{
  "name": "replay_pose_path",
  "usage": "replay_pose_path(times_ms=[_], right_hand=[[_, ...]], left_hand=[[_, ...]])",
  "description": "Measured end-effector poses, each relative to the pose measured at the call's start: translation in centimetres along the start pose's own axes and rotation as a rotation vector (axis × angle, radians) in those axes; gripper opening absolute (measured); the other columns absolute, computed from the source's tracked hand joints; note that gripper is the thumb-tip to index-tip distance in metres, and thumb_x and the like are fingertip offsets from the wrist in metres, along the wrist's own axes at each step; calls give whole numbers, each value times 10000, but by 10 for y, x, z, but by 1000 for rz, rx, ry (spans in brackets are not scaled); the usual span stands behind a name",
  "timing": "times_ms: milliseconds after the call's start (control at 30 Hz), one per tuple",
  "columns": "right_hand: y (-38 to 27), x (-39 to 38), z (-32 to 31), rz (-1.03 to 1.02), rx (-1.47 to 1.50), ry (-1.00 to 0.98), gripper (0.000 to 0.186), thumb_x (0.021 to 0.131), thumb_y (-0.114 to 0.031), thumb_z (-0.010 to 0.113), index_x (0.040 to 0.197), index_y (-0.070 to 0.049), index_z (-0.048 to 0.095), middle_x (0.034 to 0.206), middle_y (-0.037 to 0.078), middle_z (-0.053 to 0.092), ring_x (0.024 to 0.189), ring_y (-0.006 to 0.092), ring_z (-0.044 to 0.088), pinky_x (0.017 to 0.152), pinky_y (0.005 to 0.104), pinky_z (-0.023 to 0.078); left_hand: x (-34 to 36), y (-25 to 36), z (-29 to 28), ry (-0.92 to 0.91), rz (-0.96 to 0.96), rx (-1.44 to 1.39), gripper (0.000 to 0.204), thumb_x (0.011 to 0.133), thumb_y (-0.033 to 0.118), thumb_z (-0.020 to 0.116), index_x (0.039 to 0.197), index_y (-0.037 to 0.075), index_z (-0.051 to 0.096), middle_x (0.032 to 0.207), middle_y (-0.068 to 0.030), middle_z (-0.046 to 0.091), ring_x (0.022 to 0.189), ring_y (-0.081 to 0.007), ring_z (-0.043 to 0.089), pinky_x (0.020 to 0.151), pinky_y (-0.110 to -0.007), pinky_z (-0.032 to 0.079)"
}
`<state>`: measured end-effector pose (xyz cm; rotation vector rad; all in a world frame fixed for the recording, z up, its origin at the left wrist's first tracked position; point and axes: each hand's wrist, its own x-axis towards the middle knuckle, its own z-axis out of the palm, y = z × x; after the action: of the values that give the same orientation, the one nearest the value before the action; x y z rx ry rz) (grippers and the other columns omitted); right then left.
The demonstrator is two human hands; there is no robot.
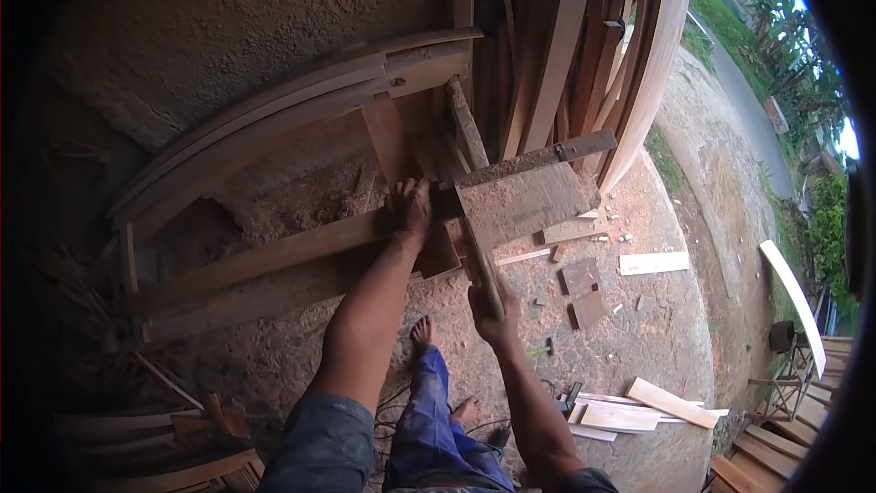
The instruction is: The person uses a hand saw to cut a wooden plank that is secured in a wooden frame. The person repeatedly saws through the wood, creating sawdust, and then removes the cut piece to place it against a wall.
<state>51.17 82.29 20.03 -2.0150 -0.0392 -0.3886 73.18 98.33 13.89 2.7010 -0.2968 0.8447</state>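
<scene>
A flat wooden panel (525, 201), dusted with sawdust, lies tilted at the centre of the scene, resting on a long plank (274, 256) that runs out to the left across a rough wooden desk. A wooden stick or tool handle (481, 265) slants from the panel's lower left corner down toward the person. The right hand (497, 310) is wrapped closed around the lower end of that stick, fingers curled tight about it. The left hand (411, 205) lies palm down just left of the panel, fingers spread and pressing on the plank where plank and panel meet. Above the hands, a curved wooden frame (301, 96) arcs across the desk, and a heap of sawdust (292, 196) sits in the hollow between the frame and the plank. No container can be made out among the wood. Behind the panel, a stack of long boards (557, 46) leans upright against the wall. Below the desk, the person's bare foot (422, 333) stands on the reddish dirt floor (657, 356), with blue trousers (438, 429) beneath it in view. Small offcuts (652, 263) and pale boards (639, 411) lie scattered on the floor to the right, well apart from the hands.
</scene>
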Motion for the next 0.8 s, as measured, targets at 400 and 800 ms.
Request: replay_pose_path(times_ms=[400,800], right_hand=[[-11,-157,-57,186,-197,-130,654,838,-126,703,1449,-42,486,1072,225,696,731,354,707,609,398,553],[-109,-146,-107,504,-237,-239,652,862,-136,703,1466,-57,472,1084,195,701,805,310,725,734,357,565]], left_hand=[[5,11,-27,-212,-158,-36,201,926,291,587,843,118,645,909,-103,666,925,-332,642,740,-515,497],[2,6,-20,-193,-169,-60,246,935,323,573,809,136,670,890,-95,681,902,-324,653,737,-521,512]])
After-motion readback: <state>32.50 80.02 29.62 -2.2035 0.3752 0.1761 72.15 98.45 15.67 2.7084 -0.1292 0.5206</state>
